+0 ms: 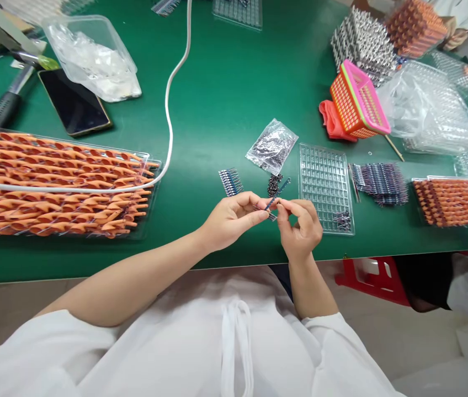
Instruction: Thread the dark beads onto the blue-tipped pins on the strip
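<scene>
Over the front edge of the green table (pixel 225 94), my left hand (pixel 234 219) and my right hand (pixel 299 227) meet fingertip to fingertip. Both pinch a thin blue stick-like part (pixel 278 194) that points up and to the right. A small pile of dark tiny parts (pixel 274 183) lies just behind the fingers. A short row of blue parts (pixel 230 182) rests to the left of the pile. A small clear bag of dark parts (pixel 272 145) lies further back. An empty-looking clear grid tray (pixel 325 176) sits right of my hands.
A long tray of orange parts (pixel 52 182) fills the left, crossed by a white cable (pixel 169 110). A phone (pixel 74 102), plastic tub (pixel 93 55), pink-orange basket (pixel 358 99), more trays of blue and orange parts (pixel 449 201) stand around. Another person's dark clothing (pixel 466 275) is at right.
</scene>
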Demonstrator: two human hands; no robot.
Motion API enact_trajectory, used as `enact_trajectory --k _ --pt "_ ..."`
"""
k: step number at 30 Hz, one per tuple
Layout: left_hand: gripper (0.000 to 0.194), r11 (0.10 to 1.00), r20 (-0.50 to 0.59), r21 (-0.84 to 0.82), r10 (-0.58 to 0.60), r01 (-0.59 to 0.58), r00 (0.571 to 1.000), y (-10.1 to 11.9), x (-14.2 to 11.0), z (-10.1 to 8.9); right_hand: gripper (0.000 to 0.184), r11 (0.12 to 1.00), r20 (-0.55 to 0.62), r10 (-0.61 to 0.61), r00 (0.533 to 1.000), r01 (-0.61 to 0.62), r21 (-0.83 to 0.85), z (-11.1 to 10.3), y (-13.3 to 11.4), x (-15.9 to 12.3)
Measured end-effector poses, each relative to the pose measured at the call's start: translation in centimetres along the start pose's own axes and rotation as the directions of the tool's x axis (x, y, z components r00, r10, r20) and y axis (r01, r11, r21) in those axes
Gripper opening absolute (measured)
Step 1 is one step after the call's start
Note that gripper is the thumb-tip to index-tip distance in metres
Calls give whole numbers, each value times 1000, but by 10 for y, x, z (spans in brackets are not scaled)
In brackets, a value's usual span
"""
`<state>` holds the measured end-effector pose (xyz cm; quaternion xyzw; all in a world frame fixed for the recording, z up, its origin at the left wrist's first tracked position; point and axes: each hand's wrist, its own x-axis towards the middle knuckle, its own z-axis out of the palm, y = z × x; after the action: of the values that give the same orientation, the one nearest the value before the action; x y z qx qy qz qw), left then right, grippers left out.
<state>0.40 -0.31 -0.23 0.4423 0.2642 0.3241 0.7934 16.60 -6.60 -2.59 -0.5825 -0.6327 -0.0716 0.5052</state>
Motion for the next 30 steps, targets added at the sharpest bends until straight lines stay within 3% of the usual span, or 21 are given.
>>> enact_trajectory --k 14,20,30 --pt "15 997 50 -64 -45 48 998 -3 1 -3 20 1000 7 23 1000 -23 -6 -2 -1 -1" --pt "18 997 19 -28 -70 70 997 -4 2 -2 20 999 35 45 998 -46 7 -3 2 -4" --pt "15 999 17 44 -11 10 1000 1 1 2 21 999 66 45 997 -47 26 -4 1 -1"
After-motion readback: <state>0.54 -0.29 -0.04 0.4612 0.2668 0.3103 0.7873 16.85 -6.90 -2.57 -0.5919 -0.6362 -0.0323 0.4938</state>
